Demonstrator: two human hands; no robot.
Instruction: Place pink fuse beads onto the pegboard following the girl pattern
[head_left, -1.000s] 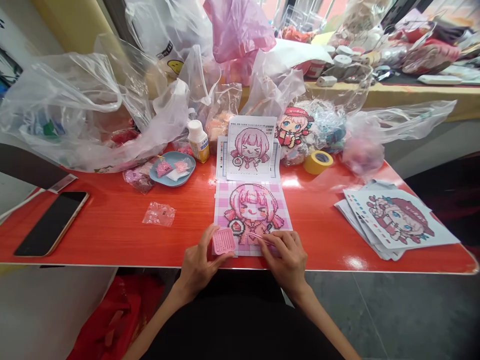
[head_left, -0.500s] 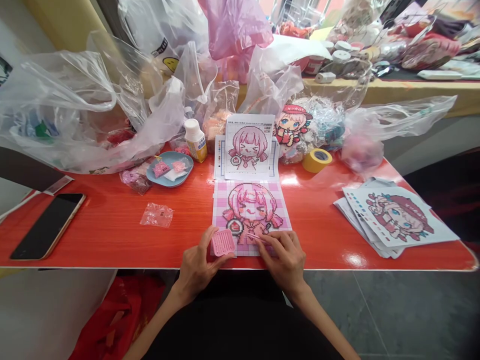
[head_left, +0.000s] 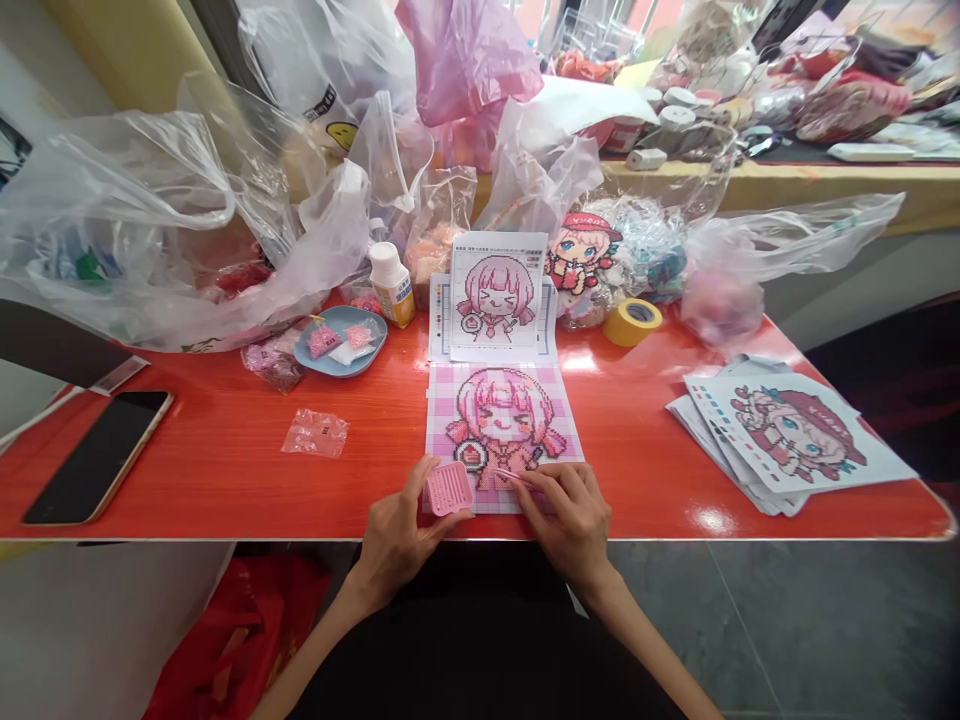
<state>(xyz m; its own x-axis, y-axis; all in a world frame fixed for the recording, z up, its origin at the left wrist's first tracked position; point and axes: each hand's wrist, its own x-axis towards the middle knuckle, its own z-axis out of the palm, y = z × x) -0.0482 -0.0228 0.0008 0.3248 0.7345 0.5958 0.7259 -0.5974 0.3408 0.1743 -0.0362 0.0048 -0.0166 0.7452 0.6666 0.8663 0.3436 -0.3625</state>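
Between the thumb and fingers of my left hand [head_left: 397, 530] is a small pink ridged bead tray [head_left: 450, 488], held over the lower left corner of the bead pegboard [head_left: 442, 400]. My right hand [head_left: 570, 510] pinches pink tweezers [head_left: 517, 476], their tips over the lower middle of the beaded picture. That bead picture [head_left: 504, 410] shows a pink-haired cartoon figure on a pink-and-white checked board. Right behind the board, a printed pattern sheet [head_left: 499, 300] of the same figure stands upright. Whether the tweezers grip a bead is too small to tell.
A blue plate [head_left: 341, 365] holds small bead packets, with a white-capped bottle [head_left: 391, 285] beside it. An empty plastic packet [head_left: 315, 433] and a phone [head_left: 97, 455] lie left. Yellow tape [head_left: 632, 322] and a stack of printed sheets [head_left: 795, 430] are right. Plastic bags [head_left: 150, 200] crowd the back.
The view has shifted very slightly. Both hands keep nearly the same place, the left on the bead tray and the right on the tweezers.
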